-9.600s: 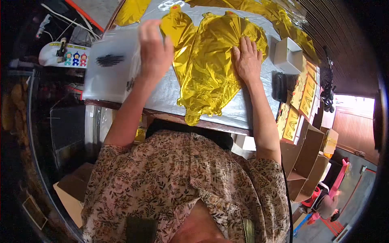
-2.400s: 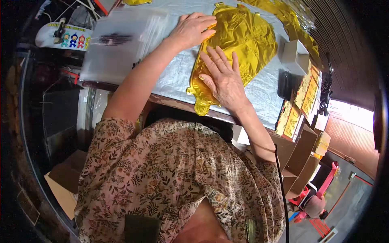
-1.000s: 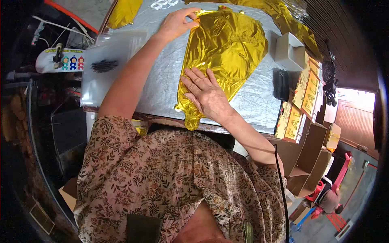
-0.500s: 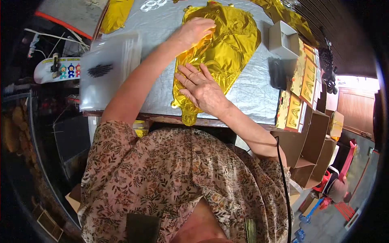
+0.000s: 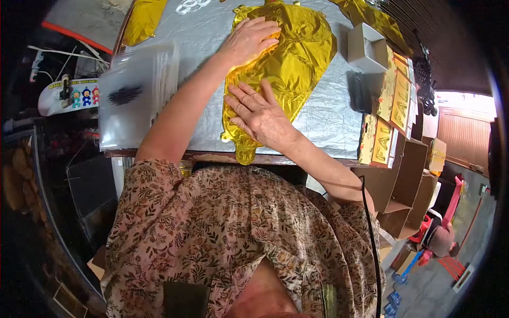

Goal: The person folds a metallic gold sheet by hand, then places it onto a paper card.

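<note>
A flat, shiny gold foil balloon (image 5: pixel 297 61) lies creased on the silver-covered table, its narrow tab hanging at the near edge. My left hand (image 5: pixel 249 40) rests palm down on its upper left part, fingers stretched to the right and slightly apart. Lower down, my right hand (image 5: pixel 262 116) lies over the balloon's near left part with its fingers spread. Both palms are hidden, and neither hand is seen gripping anything.
Clear plastic bags (image 5: pixel 132 98) are stacked at the left. Across the right side stand a white open box (image 5: pixel 366 47), a black object (image 5: pixel 359 93) and printed FALL packs (image 5: pixel 383 140). White rings (image 5: pixel 192 5) and more gold foil (image 5: pixel 142 21) lie farther back.
The fingers of my left hand have spread more and flattened on the foil. My right hand stays in nearly the same place on the balloon. The whole view has shifted slightly.
</note>
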`<action>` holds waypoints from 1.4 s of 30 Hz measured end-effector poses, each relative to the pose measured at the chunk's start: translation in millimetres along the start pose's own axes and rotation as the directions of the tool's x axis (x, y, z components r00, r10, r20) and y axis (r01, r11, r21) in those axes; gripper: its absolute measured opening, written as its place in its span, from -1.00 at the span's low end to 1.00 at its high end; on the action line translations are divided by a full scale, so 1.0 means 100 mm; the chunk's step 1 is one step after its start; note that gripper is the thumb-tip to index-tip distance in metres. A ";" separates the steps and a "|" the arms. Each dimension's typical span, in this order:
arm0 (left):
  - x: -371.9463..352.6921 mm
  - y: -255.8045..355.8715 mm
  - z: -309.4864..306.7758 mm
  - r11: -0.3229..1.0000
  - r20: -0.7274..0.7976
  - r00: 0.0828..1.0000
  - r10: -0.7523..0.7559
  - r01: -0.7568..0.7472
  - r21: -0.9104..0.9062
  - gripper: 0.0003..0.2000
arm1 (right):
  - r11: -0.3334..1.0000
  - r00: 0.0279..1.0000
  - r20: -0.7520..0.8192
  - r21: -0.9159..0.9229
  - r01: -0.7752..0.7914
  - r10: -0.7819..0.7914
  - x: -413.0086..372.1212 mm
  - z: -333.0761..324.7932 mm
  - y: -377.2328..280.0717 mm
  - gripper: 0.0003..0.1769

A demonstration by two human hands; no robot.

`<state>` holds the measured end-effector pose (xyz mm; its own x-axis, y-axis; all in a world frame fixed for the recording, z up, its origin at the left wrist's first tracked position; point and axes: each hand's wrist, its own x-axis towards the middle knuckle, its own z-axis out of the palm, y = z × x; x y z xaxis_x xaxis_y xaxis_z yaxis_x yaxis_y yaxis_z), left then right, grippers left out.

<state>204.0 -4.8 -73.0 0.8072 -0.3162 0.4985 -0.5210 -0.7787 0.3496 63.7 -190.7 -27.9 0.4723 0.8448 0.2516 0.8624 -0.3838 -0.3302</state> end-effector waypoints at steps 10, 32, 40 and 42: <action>-0.02 -0.02 0.02 1.000 0.008 1.000 -0.001 0.001 0.030 -0.58 | 0.990 0.978 0.175 0.097 0.100 -0.115 -0.01 -0.07 0.05 -0.18; 0.00 0.10 -0.05 0.996 0.046 0.996 -0.078 0.076 0.035 -0.58 | 0.470 0.526 -0.382 -0.236 -0.851 0.760 0.73 -0.69 2.43 -0.41; -0.01 0.10 -0.04 0.997 0.012 0.997 -0.072 0.071 0.033 -0.60 | 0.548 0.619 -0.389 -0.288 -0.785 0.682 0.79 -0.65 2.88 -0.48; -0.01 0.10 -0.03 0.997 0.005 0.998 -0.068 0.068 0.040 -0.60 | 0.578 0.649 -0.416 -0.299 -0.759 0.636 0.76 -0.61 2.95 -0.51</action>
<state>197.2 -10.6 -67.0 0.8424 -0.2651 0.4691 -0.4532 -0.8196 0.3507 365.5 -262.6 -50.8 0.9315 0.1488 0.3320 0.1949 -0.9747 -0.1097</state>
